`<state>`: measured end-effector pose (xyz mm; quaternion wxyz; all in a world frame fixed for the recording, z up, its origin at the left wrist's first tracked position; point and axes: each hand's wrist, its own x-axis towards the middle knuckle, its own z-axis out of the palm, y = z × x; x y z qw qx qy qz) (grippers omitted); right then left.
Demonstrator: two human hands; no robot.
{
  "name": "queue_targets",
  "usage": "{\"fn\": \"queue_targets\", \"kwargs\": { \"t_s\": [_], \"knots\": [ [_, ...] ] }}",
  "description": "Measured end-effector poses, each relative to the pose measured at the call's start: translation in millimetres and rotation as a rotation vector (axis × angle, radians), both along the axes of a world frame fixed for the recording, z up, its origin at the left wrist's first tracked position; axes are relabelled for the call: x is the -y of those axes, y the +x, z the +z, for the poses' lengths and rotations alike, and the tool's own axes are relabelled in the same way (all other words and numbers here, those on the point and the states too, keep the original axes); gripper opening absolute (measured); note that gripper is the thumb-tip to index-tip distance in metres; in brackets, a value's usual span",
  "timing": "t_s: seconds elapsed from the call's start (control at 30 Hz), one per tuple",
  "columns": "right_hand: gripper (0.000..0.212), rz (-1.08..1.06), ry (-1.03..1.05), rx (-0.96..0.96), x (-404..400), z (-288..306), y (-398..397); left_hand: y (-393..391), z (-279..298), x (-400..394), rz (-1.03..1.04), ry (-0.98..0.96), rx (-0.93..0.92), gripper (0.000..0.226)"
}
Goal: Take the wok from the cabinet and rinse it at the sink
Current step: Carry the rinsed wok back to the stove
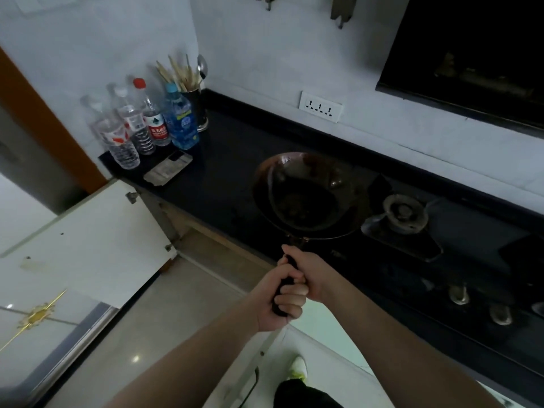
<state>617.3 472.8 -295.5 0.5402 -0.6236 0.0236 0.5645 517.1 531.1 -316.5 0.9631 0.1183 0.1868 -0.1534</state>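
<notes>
A dark, worn wok (306,195) hangs in the air over the black countertop (223,172), just left of the gas burner. Its black handle runs down toward me. My left hand (282,298) grips the lower end of the handle with curled fingers. My right hand (309,275) wraps the handle just above it, close to the wok's bowl. The white cabinet door (88,248) below the counter stands swung open at the left. No sink is in view.
Several plastic water bottles (147,125) and a holder of chopsticks (194,95) stand in the counter's far left corner, with a small packet (167,169) beside them. A gas burner (404,214) and stove knobs (459,294) lie to the right. A wall socket (320,106) sits behind.
</notes>
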Motion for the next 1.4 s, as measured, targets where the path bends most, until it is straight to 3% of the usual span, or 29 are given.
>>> {"fn": "queue_targets", "kwargs": {
  "t_s": [1.03, 1.23, 1.4],
  "knots": [
    [0.038, -0.03, 0.012, -0.078, -33.4, -32.6, 83.5, 77.3, -19.1, -31.0, -0.004, 0.0, -0.046, 0.021],
    [0.035, -0.084, -0.004, -0.127, -41.8, -41.6, 81.5, 71.7, -19.0, -46.6, -0.07, 0.17, -0.175, 0.019],
    [0.024, -0.278, 0.058, -0.333, -49.6, -43.4, 69.8, 60.0, -8.3, -51.4, -0.061, 0.43, -0.357, 0.022]
  ]
}}
